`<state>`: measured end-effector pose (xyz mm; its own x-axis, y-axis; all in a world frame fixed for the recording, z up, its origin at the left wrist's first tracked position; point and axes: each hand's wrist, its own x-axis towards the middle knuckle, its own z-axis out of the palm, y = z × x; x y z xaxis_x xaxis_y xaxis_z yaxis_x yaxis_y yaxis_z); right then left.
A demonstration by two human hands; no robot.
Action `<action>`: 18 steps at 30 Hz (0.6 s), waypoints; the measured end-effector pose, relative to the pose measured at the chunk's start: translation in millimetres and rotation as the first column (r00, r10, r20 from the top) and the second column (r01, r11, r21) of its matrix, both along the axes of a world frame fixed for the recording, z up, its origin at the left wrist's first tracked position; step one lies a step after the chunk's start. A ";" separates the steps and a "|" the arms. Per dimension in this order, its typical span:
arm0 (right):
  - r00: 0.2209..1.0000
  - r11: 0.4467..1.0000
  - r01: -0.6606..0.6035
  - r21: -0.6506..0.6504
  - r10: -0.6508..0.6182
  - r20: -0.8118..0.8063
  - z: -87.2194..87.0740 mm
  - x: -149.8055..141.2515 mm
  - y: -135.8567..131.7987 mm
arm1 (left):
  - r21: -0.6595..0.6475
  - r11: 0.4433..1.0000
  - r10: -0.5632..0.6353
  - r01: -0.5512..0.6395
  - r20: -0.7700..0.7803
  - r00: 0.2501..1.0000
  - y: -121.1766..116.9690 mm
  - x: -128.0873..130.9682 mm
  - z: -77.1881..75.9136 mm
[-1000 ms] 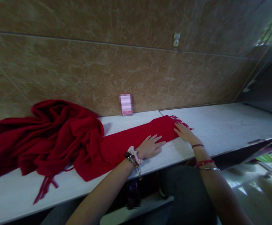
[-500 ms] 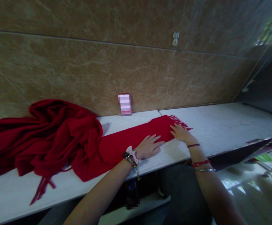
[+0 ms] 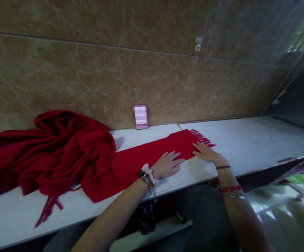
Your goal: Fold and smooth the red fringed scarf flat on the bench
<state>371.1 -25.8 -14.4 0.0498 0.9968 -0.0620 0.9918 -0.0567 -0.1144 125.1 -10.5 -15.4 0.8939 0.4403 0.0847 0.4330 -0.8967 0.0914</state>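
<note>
A red scarf (image 3: pixel 146 154) lies across the white tabletop, its right part flat in a long strip and its left part heaped in loose folds. Fringe lines the right end, and another bunch of tassels hangs out of the heap at the lower left. My left hand (image 3: pixel 167 164) rests with fingers spread on the near edge of the flat strip. Close to the fringed end, my right hand (image 3: pixel 205 153) lays its outstretched fingertips on the cloth. Neither hand grips the fabric.
Behind the white table (image 3: pixel 246 140) rises a brown marbled wall (image 3: pixel 101 80) with a white socket (image 3: pixel 198 44). A small blurred-out upright object (image 3: pixel 140 117) leans on the wall. Below the table edge hangs a dark device (image 3: pixel 147 217). A green basin (image 3: pixel 297 179) is at the far right.
My right hand and forearm have shifted slightly to the right, fingers still on the scarf. My left hand stays in place, and the scarf lies as before.
</note>
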 end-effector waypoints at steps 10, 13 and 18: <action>0.983 0.985 0.169 -0.024 -0.167 0.075 10.3 -17.7 -8.7 | -0.004 1.000 0.002 -0.002 0.007 1.000 1.0 0.2 -2.1; 0.953 0.955 0.290 0.067 -0.295 0.072 7.1 -1.3 -10.5 | -0.036 0.999 0.011 -0.011 0.009 1.000 -1.3 -4.1 -1.1; 0.979 0.959 0.163 0.233 -0.186 0.080 8.2 -9.9 -6.5 | -0.127 0.992 0.013 -0.019 -0.050 0.999 -3.6 -41.4 8.4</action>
<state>361.1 -32.3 -6.2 0.2189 0.9596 0.1766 0.9757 -0.2144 -0.0443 83.7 -14.1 -7.1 0.8882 0.4592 -0.0165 0.4542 -0.8719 0.1833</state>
